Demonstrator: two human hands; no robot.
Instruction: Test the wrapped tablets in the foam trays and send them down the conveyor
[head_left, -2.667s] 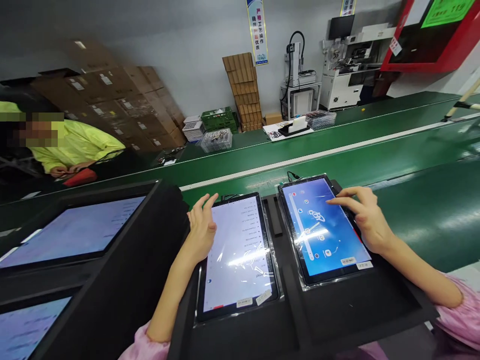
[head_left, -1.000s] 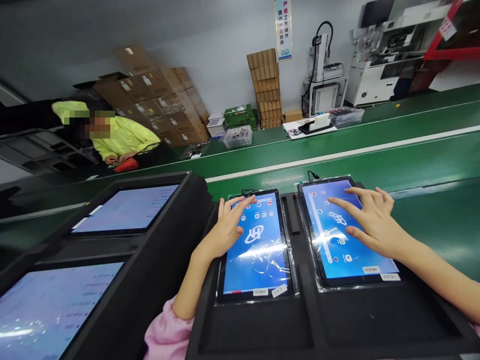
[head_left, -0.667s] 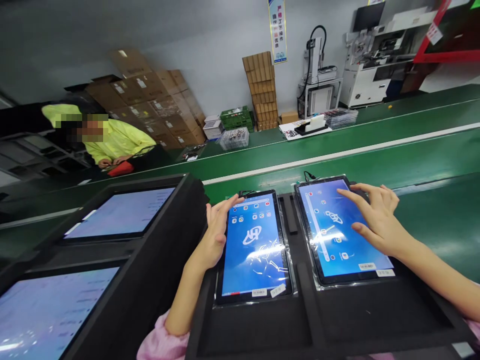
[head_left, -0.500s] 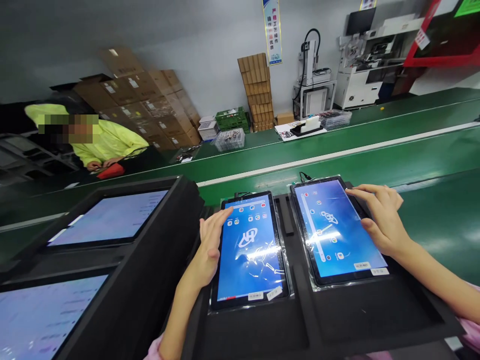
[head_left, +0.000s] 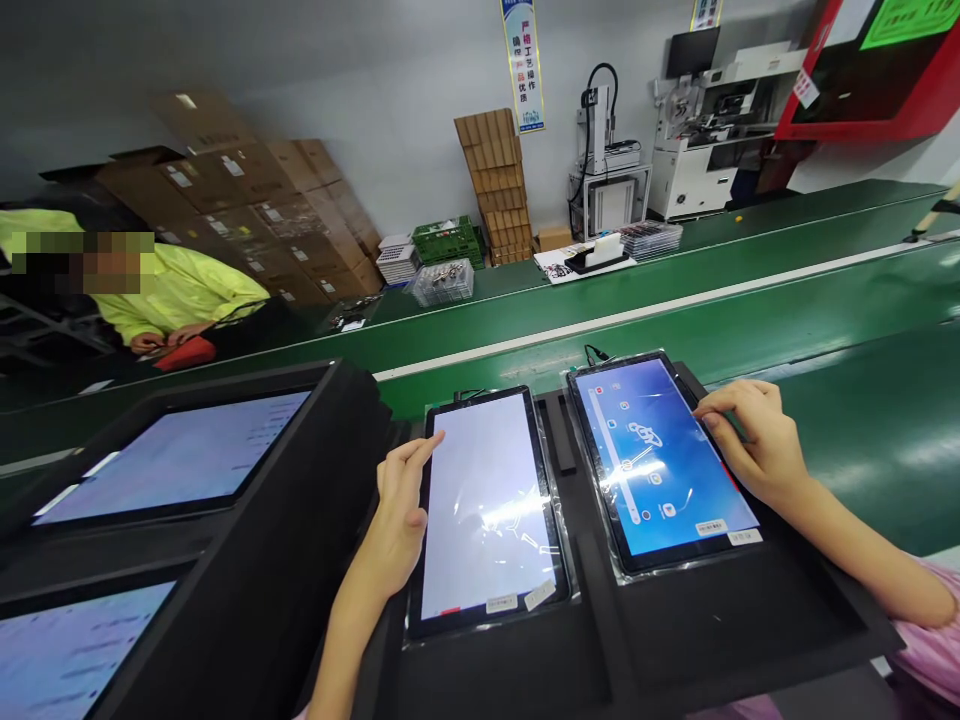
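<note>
Two tablets in clear plastic film lie side by side in a black foam tray [head_left: 675,640] in front of me. The left tablet [head_left: 484,510] shows a plain white screen; the right tablet [head_left: 660,455] shows a blue home screen with icons. My left hand [head_left: 401,495] rests at the left tablet's left edge, its index finger stretched onto the upper left corner of the screen, the other fingers loosely curled. My right hand [head_left: 750,440] lies at the right tablet's right edge, fingers bent, fingertips on the bezel. Neither hand holds anything.
A second black foam tray [head_left: 247,560] on my left carries two more lit tablets [head_left: 176,460]. Green conveyor belts [head_left: 825,300] run behind. A person in a yellow jacket [head_left: 180,290] sits at the far left. Cardboard boxes [head_left: 247,215], crates and machines stand by the wall.
The left tablet's screen went from the blue home screen to white. My left hand drew back to the tablet's left edge, and my right hand slid off the screen to the right bezel.
</note>
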